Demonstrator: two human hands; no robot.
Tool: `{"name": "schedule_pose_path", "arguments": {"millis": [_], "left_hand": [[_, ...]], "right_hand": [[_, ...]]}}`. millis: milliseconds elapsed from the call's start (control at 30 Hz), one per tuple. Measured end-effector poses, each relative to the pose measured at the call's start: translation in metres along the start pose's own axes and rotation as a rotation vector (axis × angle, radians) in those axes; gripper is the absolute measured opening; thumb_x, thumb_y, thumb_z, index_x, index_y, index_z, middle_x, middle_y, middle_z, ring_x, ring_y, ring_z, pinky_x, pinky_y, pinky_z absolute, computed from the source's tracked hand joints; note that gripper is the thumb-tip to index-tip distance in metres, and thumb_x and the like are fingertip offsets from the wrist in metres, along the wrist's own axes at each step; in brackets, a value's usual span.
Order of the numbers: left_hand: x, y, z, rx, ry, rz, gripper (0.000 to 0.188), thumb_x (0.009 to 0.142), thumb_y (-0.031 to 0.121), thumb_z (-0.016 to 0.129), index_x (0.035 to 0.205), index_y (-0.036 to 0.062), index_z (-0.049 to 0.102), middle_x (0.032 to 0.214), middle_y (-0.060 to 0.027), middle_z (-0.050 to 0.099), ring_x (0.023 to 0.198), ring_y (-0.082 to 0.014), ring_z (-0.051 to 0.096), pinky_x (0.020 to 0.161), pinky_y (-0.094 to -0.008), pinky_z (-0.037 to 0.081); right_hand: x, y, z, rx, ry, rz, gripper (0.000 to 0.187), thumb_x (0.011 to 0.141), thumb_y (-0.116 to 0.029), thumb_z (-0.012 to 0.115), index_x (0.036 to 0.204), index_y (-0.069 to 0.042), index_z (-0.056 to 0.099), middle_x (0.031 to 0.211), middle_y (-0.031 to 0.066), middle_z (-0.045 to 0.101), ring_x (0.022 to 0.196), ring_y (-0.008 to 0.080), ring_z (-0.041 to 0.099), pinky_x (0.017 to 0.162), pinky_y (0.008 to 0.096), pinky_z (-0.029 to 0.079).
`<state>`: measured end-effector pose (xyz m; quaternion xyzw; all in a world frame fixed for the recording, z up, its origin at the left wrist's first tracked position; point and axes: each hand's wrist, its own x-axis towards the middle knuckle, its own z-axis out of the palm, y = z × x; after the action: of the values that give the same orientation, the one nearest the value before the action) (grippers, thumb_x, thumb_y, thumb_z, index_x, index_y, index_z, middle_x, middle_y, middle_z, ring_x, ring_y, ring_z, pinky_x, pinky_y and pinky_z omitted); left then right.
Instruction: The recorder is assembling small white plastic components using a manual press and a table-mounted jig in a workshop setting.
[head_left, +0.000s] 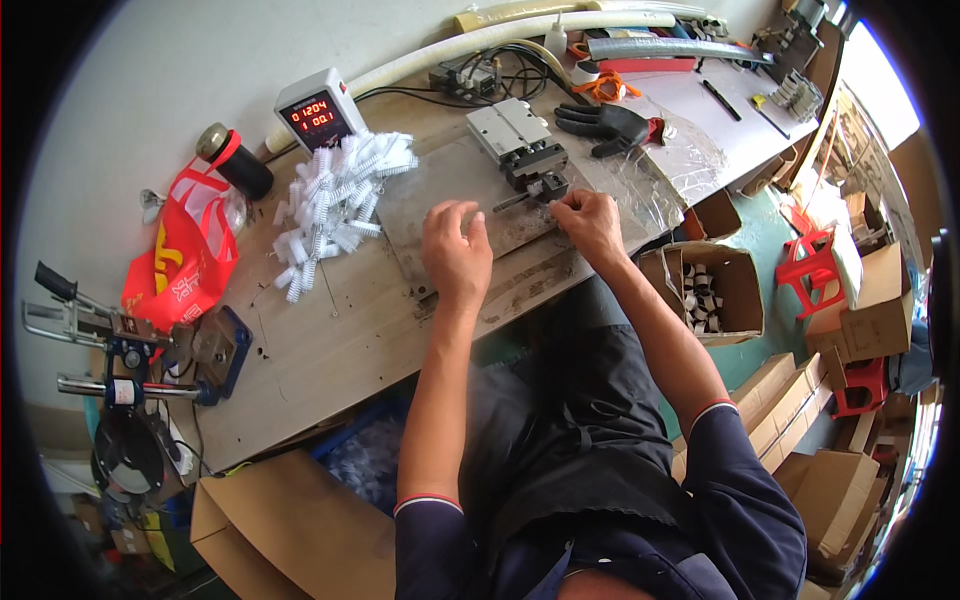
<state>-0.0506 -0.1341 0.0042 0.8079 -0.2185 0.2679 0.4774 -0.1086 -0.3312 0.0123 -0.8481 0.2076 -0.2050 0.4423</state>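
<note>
Lying left of the left fingers is a heap of white coiled pieces (335, 200). The left hand (457, 252) has loosely bent fingers, thumb apart. Between and beyond both hands' fingers sits a metal fixture (510, 133), its dark front end just beside the right hand's (590, 222) fingertips, pressed together; whether they pinch anything, I cannot tell.

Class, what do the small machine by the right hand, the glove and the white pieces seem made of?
Small machine: probably metal, satin grey, with crisp edges.
Glove: perhaps rubber-coated fabric, matte, dark, softly creased.
White pieces: likely plastic, pale and ridged, though too small to be sure.
</note>
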Motion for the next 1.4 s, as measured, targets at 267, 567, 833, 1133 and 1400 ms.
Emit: {"name": "schedule_pose_path", "arguments": {"millis": [267,567,833,1133,1400], "left_hand": [[0.001,0.006,0.004,0.022,-0.11,-0.009,0.013,0.09,0.011,0.071,0.101,0.0069,0.067,0.106,-0.0061,0.067,0.09,-0.0224,0.065,0.075,-0.0344,0.053],[0.013,0.026,0.036,0.211,-0.247,0.127,0.017,0.089,0.011,0.071,0.095,0.0073,0.056,0.089,-0.0086,0.062,0.086,-0.0314,0.063,0.076,-0.0445,0.05],[0.015,0.021,0.02,0.302,-0.249,0.288,0.013,0.087,0.007,0.071,0.098,0.0095,0.063,0.088,-0.008,0.063,0.088,-0.0296,0.064,0.074,-0.0429,0.051],[0.0,0.029,-0.006,0.017,-0.349,0.035,0.015,0.092,0.006,0.067,0.106,0.0052,0.072,0.086,-0.0072,0.068,0.077,-0.02,0.065,0.071,-0.0322,0.051],[-0.003,0.039,0.0,-0.023,-0.512,-0.094,0.015,0.096,0.01,0.062,0.107,0.004,0.07,0.082,-0.008,0.072,0.074,-0.015,0.068,0.071,-0.031,0.052]], "right_hand": [[-0.02,0.002,0.004,0.041,0.143,-0.066,0.027,0.085,-0.025,0.072,0.085,0.002,0.071,0.065,0.0088,0.065,0.061,0.0128,0.06,0.06,0.032,0.049],[-0.02,0.008,0.002,0.117,0.184,-0.076,0.023,0.085,-0.023,0.073,0.087,0.0,0.071,0.071,0.0131,0.068,0.064,0.0169,0.064,0.062,0.0335,0.05],[-0.022,0.005,0.0,0.174,0.128,-0.011,0.023,0.084,-0.027,0.071,0.086,-0.004,0.073,0.082,0.02,0.071,0.079,0.0376,0.07,0.073,0.0439,0.054],[-0.02,0.014,-0.008,0.343,0.067,-0.16,0.027,0.085,-0.016,0.069,0.108,-0.003,0.07,0.087,0.0164,0.073,0.079,0.0277,0.071,0.075,0.0384,0.055],[-0.018,0.015,-0.016,0.515,-0.107,-0.184,0.028,0.085,-0.01,0.068,0.112,-0.001,0.07,0.092,0.0139,0.073,0.083,0.0199,0.069,0.078,0.0344,0.054]]}}
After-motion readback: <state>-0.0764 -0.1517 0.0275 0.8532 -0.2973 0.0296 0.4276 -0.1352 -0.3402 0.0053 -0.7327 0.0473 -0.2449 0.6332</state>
